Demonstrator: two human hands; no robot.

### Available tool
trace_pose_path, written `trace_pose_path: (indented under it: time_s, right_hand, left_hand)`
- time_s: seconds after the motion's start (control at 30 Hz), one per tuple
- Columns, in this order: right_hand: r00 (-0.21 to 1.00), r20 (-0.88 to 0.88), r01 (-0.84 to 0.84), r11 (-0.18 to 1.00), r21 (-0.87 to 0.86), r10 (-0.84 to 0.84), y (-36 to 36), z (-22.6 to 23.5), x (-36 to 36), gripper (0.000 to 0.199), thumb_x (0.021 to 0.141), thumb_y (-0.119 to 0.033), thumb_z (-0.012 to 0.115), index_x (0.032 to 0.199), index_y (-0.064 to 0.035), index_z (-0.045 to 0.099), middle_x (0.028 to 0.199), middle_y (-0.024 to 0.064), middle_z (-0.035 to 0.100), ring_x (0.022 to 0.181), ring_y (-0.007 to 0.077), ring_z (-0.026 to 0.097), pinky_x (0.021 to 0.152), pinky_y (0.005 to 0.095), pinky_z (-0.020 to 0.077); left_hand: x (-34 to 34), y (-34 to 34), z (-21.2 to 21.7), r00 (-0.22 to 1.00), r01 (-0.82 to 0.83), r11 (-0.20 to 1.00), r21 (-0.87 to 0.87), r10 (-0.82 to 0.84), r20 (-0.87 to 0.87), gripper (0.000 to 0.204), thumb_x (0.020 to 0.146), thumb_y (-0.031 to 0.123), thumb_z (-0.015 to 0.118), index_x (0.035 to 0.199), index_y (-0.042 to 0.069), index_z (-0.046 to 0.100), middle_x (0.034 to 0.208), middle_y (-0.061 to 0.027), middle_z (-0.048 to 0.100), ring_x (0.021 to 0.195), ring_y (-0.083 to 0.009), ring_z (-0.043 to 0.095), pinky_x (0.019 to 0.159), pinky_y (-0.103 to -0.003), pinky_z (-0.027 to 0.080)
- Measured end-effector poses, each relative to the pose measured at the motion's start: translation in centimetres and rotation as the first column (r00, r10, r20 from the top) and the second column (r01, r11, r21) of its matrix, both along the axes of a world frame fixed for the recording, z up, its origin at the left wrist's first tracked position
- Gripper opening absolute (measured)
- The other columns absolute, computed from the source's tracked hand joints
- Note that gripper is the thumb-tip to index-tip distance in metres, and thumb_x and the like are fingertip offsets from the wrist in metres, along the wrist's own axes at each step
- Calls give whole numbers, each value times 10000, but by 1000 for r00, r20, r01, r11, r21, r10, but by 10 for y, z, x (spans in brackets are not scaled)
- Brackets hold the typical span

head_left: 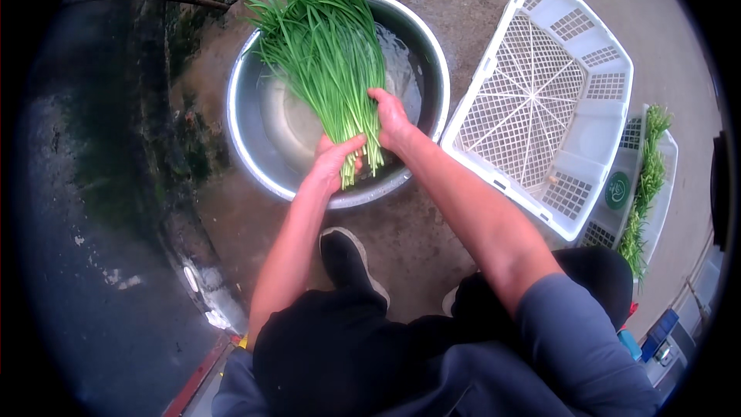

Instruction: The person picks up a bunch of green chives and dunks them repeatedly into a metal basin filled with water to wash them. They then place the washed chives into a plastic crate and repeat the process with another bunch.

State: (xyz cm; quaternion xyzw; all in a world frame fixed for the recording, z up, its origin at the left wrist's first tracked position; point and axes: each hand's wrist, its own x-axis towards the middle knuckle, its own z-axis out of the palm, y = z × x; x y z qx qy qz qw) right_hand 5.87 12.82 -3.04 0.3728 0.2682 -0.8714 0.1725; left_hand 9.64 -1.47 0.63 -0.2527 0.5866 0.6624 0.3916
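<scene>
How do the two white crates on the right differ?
The near white crate is empty and tilted up, its lattice floor facing the camera; the far white crate behind it holds green chives and is mostly hidden. The near one shows whole; the far one only an edge. Both are white perforated plastic.

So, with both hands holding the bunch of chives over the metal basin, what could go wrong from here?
1. The chives fan out past the far rim of the steel basin, so loose leaves may slip onto the wet, dirty ground.
2. The left hand and right hand grip only the stem ends; a tight squeeze could bruise or snap them.
3. The empty white crate sits tilted on another crate and might slide.
</scene>
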Motion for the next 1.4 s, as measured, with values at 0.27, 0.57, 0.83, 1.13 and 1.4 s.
trace_pose_path:
  time_s: [0.27, 0.57, 0.83, 1.13, 1.4]
  right_hand:
    - [999, 41, 32, 999, 2, -32, 1, 24, 1, 412, 953, -247, 431, 1211, 70, 487, 1083, 228, 616, 950, 333, 633, 881, 462, 528]
    - [998, 48, 29, 999, 12, -30, 4, 10, -5, 418, 954, -251, 430, 1218, 70, 479, 1083, 233, 616, 947, 328, 635, 858, 472, 536]
    - [996, 69, 53, 996, 73, -58, 6, -4, -7, 416, 950, -242, 442, 1221, 73, 468, 1072, 235, 614, 934, 333, 637, 842, 464, 545]
    - [953, 49, -206, 523, 827, 297, 9, -1, -2, 460, 827, -387, 579, 1111, -25, 593, 1066, 233, 638, 1021, 401, 590, 920, 449, 433]
    - [892, -199, -114, 628, 770, 406, 0, 18, -2, 554, 826, -350, 693, 1215, 5, 521, 1031, 183, 656, 972, 289, 628, 886, 382, 472]
  left_hand:
    - [4, 16, 6, 991, -98, 983, 156, 111, -80, 428, 794, -20, 670, 1189, 26, 511, 986, -93, 641, 803, -219, 664, 635, -354, 585]
    - [6, 16, 5, 991, -39, 979, 200, 63, -118, 530, 732, -118, 616, 1218, 33, 471, 1019, -113, 624, 833, -225, 662, 676, -375, 585]
    - [8, 18, 9, 997, 1, 966, 259, 19, -77, 582, 734, -117, 645, 1250, 58, 441, 1063, -123, 614, 876, -247, 659, 709, -385, 592]
    - [-4, -18, 27, 939, 288, 947, -144, -309, -153, 815, 732, 233, 798, 1386, 31, 357, 1112, -116, 627, 965, -189, 609, 785, -346, 485]
    - [-51, -9, 4, 963, -132, 946, -296, 52, -263, 675, 822, 263, 719, 1329, -42, 395, 1253, -173, 546, 1105, -257, 564, 898, -382, 466]
